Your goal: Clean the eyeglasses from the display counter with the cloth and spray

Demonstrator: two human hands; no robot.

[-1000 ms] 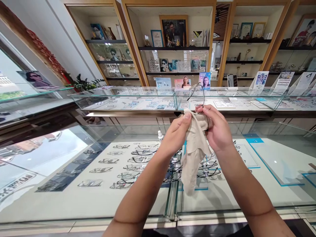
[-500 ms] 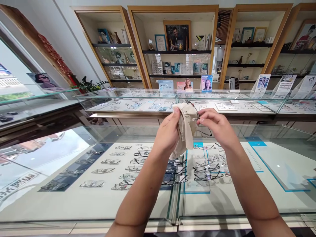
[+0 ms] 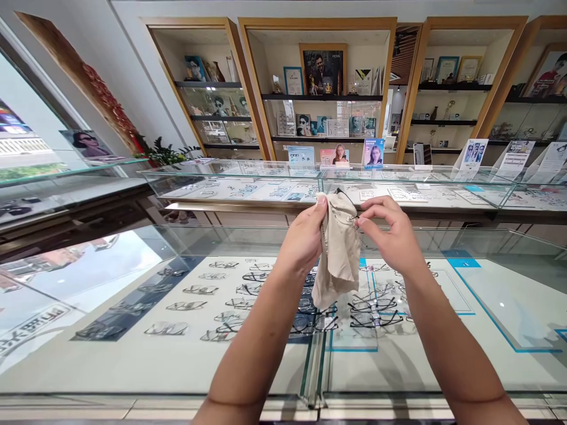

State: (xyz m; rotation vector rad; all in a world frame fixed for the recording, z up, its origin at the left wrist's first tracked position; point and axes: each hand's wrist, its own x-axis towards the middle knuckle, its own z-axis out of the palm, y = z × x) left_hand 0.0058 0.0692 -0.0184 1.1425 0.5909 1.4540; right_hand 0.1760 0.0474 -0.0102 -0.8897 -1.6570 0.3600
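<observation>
A beige cleaning cloth [image 3: 339, 254] with a zigzag edge hangs from my left hand [image 3: 303, 236], thumb uppermost and fingers closed on it. Part of a pair of eyeglasses [image 3: 346, 196], with a dark rim, shows above and behind the cloth; most of the frame is covered. My right hand [image 3: 390, 230] pinches the glasses near their right side between thumb and forefinger, the other fingers loosely curled. Both hands are raised above the glass display counter, and the cloth's lower end hangs over the rows of eyeglasses inside.
Below me stands a glass display counter [image 3: 248, 372] with several rows of eyeglasses [image 3: 376, 319]. A second glass counter [image 3: 239, 206] runs across behind it, topped by small advertising cards [image 3: 373, 153]. Wooden shelves [image 3: 319, 97] line the wall. A plant [image 3: 163, 151] stands at left.
The cloth has unfolded and now hangs lower and wider, covering more of the glasses. The temple arm that showed below my right hand is out of sight. The view has shifted slightly.
</observation>
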